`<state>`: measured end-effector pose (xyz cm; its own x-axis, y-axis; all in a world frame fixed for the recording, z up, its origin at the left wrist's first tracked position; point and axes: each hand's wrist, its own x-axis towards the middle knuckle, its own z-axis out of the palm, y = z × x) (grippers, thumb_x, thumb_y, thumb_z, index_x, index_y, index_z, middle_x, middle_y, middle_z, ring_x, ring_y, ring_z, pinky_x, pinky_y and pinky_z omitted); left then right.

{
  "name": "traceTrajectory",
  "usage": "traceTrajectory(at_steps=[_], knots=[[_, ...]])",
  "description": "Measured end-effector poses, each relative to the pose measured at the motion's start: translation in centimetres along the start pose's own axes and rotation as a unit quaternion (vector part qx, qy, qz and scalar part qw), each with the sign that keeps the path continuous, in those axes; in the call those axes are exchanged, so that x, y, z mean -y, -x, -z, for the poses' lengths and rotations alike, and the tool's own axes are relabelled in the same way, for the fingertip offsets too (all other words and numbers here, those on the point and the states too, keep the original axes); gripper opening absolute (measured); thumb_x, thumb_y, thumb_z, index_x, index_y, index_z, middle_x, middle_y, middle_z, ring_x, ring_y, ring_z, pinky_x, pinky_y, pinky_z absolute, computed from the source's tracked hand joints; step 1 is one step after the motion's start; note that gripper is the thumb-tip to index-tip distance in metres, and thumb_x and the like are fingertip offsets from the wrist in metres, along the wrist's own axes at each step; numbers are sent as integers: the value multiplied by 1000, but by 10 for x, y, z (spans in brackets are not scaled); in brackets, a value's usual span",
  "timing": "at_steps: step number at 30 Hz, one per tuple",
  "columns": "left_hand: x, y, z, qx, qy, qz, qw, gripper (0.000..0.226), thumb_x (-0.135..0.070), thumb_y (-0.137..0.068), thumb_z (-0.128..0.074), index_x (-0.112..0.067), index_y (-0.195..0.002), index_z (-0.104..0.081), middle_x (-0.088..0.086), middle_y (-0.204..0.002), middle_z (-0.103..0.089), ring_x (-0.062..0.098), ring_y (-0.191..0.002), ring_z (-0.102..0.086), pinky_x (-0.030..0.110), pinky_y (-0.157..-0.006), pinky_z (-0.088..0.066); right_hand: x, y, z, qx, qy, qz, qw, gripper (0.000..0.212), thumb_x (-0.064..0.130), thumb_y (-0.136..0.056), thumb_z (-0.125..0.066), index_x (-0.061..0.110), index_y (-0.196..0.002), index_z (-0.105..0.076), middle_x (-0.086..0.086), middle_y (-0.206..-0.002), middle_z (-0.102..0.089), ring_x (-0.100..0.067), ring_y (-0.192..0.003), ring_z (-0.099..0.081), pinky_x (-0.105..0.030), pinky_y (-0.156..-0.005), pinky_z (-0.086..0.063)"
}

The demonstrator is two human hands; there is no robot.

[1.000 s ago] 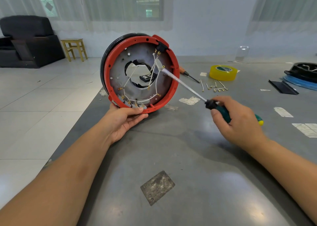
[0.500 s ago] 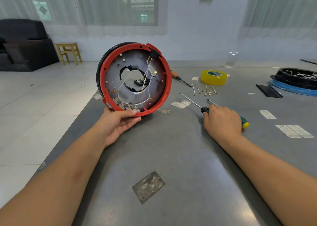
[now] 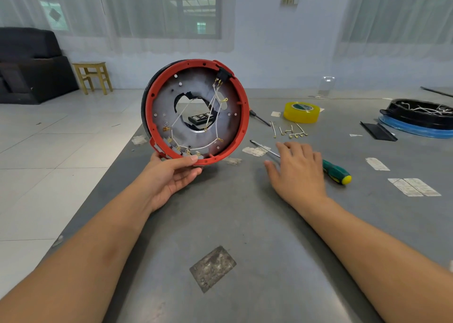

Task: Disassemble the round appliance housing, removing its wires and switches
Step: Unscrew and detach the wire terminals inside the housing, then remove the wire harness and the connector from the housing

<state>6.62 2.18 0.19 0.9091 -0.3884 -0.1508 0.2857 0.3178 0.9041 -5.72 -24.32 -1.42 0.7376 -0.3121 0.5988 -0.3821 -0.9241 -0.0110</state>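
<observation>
Two hands: both on the grey table (image 3: 245,224), forearms bare.
Left hand (image 3: 169,175): grips the bottom rim of the round housing (image 3: 196,109), thumb over the red edge at about 6 o'clock on the ring, fingers behind it.
Housing: stood on edge, open side to the camera, tilted a bit; sits at 12 o'clock from the left hand and 10 o'clock from the right.
Right hand (image 3: 297,173): released, fingers straight and spread, palm down over the shaft of the screwdriver (image 3: 335,173); grasps nothing.
Screwdriver: lies flat on the table, green handle with yellow end cap sticks out at 3 o'clock of the right hand, metal tip at 10 o'clock.
Wires (image 3: 210,116): thin white leads with brass terminals, strung across the housing's inner plate.
Switch (image 3: 223,73): black block at 1 o'clock on the rim, leads attached.
Inner plate: dull grey metal, ragged central hole.
Loose terminals (image 3: 290,130): small brass-tipped pieces at 12 o'clock from the right hand.
Tape roll (image 3: 301,111): yellow, glossy, beyond the terminals.
Second housing (image 3: 419,117): black with blue band, white wires inside, far at 2 o'clock.
Table surface: matte, scuffed, with paper sticker scraps.
Room: white tile floor, wooden stool (image 3: 93,76), dark sofa (image 3: 29,65), sheer curtains on windows.
</observation>
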Motion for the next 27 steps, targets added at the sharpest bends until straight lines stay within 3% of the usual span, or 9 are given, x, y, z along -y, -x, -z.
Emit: traceTrajectory(at_steps=[3, 6, 9, 11, 13, 17, 21, 24, 27], knots=[[0, 3, -3, 7, -6, -1, 1000, 93, -9, -63, -91, -16, -141, -41, 20, -109, -79, 34, -91, -80, 29, -64, -63, 40, 5, 1, 28, -298, -49, 953, 61, 55, -98, -53, 14, -144, -51, -4, -130, -61, -19, -115, -58, -39, -103, -45], [3, 8, -12, 31, 24, 11, 999, 93, -12, -64, -89, -4, -146, -48, 21, -112, -78, 33, -99, -79, 26, -63, -62, 79, 3, 2, 98, -525, -149, 832, 89, 77, -81, -54, 21, -149, -45, 8, -129, -63, 6, -105, -61, -16, -95, -47], [8, 12, -23, 57, 57, 37, 996, 68, -16, -70, -86, 3, -132, -65, 26, -119, -75, 28, -98, -79, 23, -63, -62, 106, -3, -6, 166, -684, -199, 682, 77, 72, -74, -68, 34, -139, -52, 6, -129, -69, -13, -121, -63, -42, -108, -47], [10, 14, -26, 74, 66, 54, 994, 58, -20, -74, -85, 1, -126, -70, 29, -122, -73, 23, -89, -80, 22, -63, -62, 114, -8, -10, 158, -739, -208, 621, 58, 55, -78, -75, 35, -130, -57, 2, -121, -73, -23, -116, -68, -53, -105, -51], [8, 16, -24, 99, 40, 73, 992, 61, -30, -79, -84, -2, -131, -69, 30, -121, -72, 22, -83, -80, 23, -63, -63, 115, -12, -13, 134, -771, -222, 582, 55, 43, -78, -77, 29, -128, -58, -3, -116, -75, -27, -109, -71, -51, -98, -56], [-3, 14, -7, 113, -110, 99, 982, 77, -65, -73, -82, -18, -131, -66, 28, -115, -75, 30, -88, -80, 29, -67, -64, 104, -21, -15, 104, -795, -244, 545, 55, 37, -75, -77, 26, -127, -61, -5, -113, -76, -26, -103, -74, -42, -82, -62], [-12, 6, 7, 5, -141, 21, 990, 108, -81, -55, -78, -20, -141, -53, 17, -125, -72, 35, -97, -78, 38, -74, -65, 90, -26, -13, 104, -774, -249, 572, 46, 40, -76, -74, 29, -121, -68, 2, -103, -78, -14, -90, -76, -33, -68, -61], [-18, 2, 16, -31, -79, -72, 994, 90, -77, -70, -69, -18, -137, -61, 12, -125, -74, 29, -100, -78, 37, -78, -64, 79, -31, -13, 113, -754, -247, 598, 45, 49, -70, -73, 31, -112, -74, 5, -94, -78, -11, -82, -75, -33, -64, -61], [-24, 2, 24, -44, -14, -98, 994, 61, -71, -81, -67, -22, -116, -74, 6, -117, -79, 22, -100, -78, 34, -76, -64, 69, -35, -14, 105, -735, -260, 617, 41, 56, -64, -72, 33, -97, -77, 2, -91, -79, -16, -81, -75, -45, -75, -64]])
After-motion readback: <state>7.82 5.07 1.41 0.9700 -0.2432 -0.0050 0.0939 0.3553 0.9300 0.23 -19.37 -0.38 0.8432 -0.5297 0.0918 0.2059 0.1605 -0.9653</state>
